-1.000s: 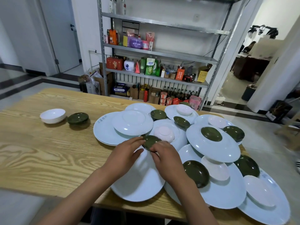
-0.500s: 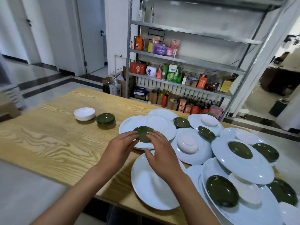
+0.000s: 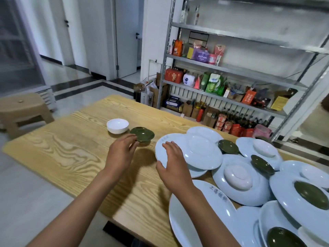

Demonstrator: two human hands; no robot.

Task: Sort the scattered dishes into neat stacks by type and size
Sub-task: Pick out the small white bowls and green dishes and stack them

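My left hand (image 3: 121,154) reaches out over the wooden table (image 3: 71,157) and holds the near rim of a small green saucer (image 3: 143,135), which sits on the green saucer stack beside the stack of small white bowls (image 3: 117,125). With fingers spread and nothing in it, my right hand (image 3: 173,164) hovers at the left edge of a large white plate (image 3: 203,152). To the right lies a jumble of large white plates, overturned white bowls (image 3: 237,176) and more green saucers (image 3: 228,146).
A tan plastic stool (image 3: 23,107) stands left of the table. A metal shelf rack (image 3: 222,72) full of packages runs behind the table's far edge. Another large plate (image 3: 188,221) lies at the near table edge.
Both hands held the green saucer over the plates. My left hand has since carried it left to the green stack; my right hand has let go and stayed by the large plate.
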